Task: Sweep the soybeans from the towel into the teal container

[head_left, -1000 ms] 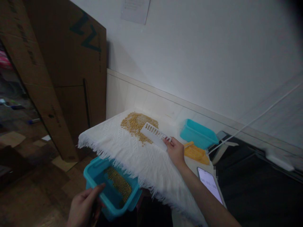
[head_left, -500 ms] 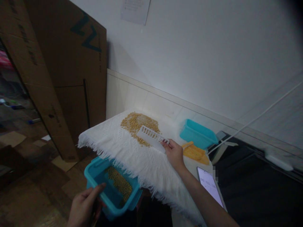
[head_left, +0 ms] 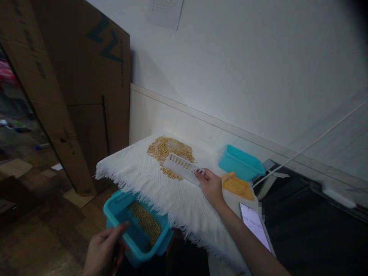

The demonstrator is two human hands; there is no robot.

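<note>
My right hand (head_left: 211, 186) grips one end of a white slotted plastic scraper (head_left: 181, 167), its long edge lying across the near side of a pile of yellow beans (head_left: 168, 148). The beans rest on a white fringed cloth (head_left: 155, 188) that covers a small table. My left hand (head_left: 102, 251) holds the rim of a teal plastic tub (head_left: 135, 234) just under the cloth's front edge. That tub has a layer of beans inside.
A second teal tub (head_left: 240, 163) sits at the back right of the table, with a yellow cloth (head_left: 237, 186) beside it. A lit phone (head_left: 254, 226) lies near my right forearm. Tall cardboard boxes (head_left: 71, 84) stand to the left; a white cable (head_left: 310, 143) crosses on the right.
My right hand has dragged the scraper leftward and toward me, pushing into the near edge of the bean pile. The left hand and tub stay roughly in place.
</note>
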